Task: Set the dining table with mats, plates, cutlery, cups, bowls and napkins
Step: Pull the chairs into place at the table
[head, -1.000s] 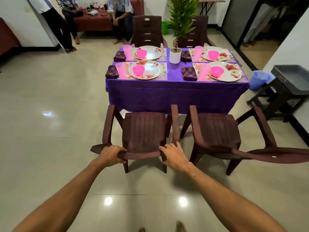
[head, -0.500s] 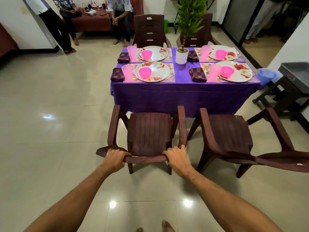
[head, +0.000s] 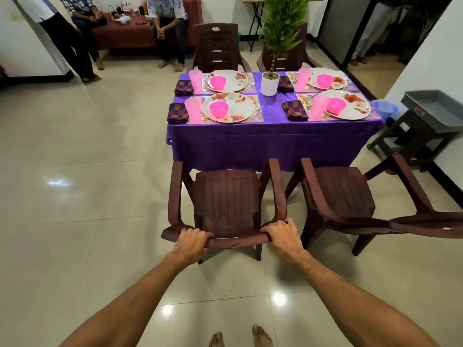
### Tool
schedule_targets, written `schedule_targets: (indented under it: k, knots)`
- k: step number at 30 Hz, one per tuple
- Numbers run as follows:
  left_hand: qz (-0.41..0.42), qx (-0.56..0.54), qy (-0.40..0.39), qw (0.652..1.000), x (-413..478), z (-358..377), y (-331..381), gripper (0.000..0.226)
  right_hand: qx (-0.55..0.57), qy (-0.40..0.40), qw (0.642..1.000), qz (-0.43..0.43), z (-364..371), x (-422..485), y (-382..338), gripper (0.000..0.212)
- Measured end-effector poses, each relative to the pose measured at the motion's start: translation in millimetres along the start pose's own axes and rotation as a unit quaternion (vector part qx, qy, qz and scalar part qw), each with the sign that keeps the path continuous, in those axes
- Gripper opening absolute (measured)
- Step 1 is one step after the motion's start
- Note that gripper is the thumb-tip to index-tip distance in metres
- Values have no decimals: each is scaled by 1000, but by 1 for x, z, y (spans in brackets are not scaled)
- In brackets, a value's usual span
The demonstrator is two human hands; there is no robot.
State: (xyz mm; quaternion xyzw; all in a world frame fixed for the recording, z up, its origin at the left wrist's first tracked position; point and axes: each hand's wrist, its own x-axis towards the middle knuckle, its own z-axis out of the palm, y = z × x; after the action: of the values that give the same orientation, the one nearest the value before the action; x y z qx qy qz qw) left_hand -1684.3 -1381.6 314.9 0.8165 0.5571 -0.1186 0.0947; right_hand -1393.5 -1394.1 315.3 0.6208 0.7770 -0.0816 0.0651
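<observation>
A table under a purple cloth (head: pixel 263 144) carries several place settings: floral plates (head: pixel 229 107) on mats, each with a pink bowl (head: pixel 218 108), a pink cup (head: pixel 193 110) and a checked napkin (head: pixel 178 112). Cutlery (head: pixel 258 108) lies beside the near left plate. A brown plastic chair (head: pixel 226 196) stands at the table's near left side. My left hand (head: pixel 191 242) and my right hand (head: pixel 283 236) both grip the top edge of its backrest.
A second brown chair (head: pixel 343 196) stands to the right, two more at the far side (head: pixel 216 46). A potted plant (head: pixel 270 82) sits mid-table. A dark stand with a grey tray (head: pixel 436 108) and a blue bin (head: pixel 383 107) are right. People wait at the back left.
The chair in my hands has moved forward toward the table, and I have stepped closer with it. My grip on the backrest is unchanged.
</observation>
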Motion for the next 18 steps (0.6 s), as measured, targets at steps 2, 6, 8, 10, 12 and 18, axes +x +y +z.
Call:
schedule_targets:
  k: [2, 6, 8, 10, 12, 18]
  knots:
    - [2, 1, -1, 1000, 2, -1, 1, 47, 7, -1, 1000, 6, 0, 1, 1, 32]
    - [0, 4, -9, 1000, 5, -1, 0, 50, -7, -1, 1000, 7, 0, 3, 2, 34]
    - [2, 0, -11, 1000, 9, -1, 3, 50, -9, 5, 1000, 7, 0, 4, 6, 33]
    - [1, -6, -12, 1000, 12, -2, 6, 48, -6, 7, 1000, 9, -1, 7, 10, 32]
    - [-1, -6, -10, 1000, 14, -3, 10, 48, -9, 9, 1000, 8, -1, 8, 13, 32]
    - [-1, -3, -18, 1000, 12, -1, 9, 50, -5, -1, 1000, -1, -2, 4, 13, 32]
